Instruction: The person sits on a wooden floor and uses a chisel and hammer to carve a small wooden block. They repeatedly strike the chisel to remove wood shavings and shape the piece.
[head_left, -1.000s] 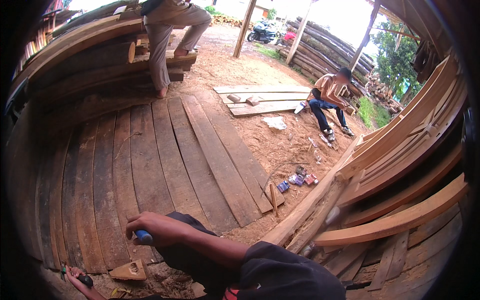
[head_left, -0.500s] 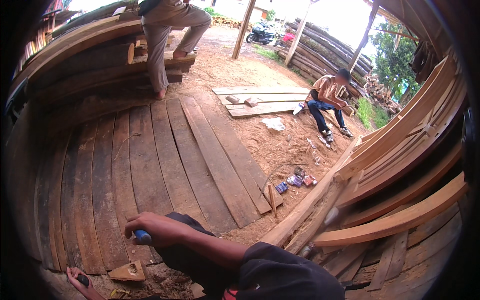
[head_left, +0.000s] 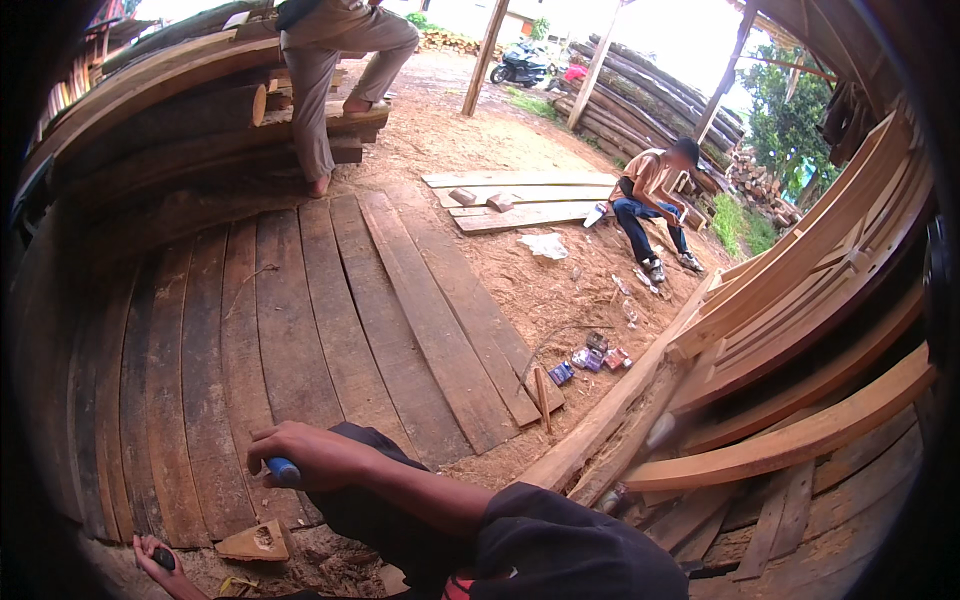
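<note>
My right hand (head_left: 312, 453) hangs over the brown planks and is closed around a blue handle (head_left: 284, 472); whatever tool the handle belongs to does not show. Low at the left edge of the planks, my left hand (head_left: 158, 562) has its fingers wrapped round a small black object (head_left: 164, 557), perhaps a grip, too small to name. Between the two hands lies a short wooden block (head_left: 255, 542) with a hole cut in it, among wood chips.
A platform of worn planks (head_left: 290, 330) spreads ahead of me. Curved beams and wooden frames (head_left: 790, 430) rise at the right. A person in trousers (head_left: 320, 90) stands at the far left, another (head_left: 650, 195) sits at the right. Several small packets (head_left: 590, 360) lie on sawdust.
My hands keep nearly the same places, still holding the blue handle and the black object. The seated person's hands have shifted slightly.
</note>
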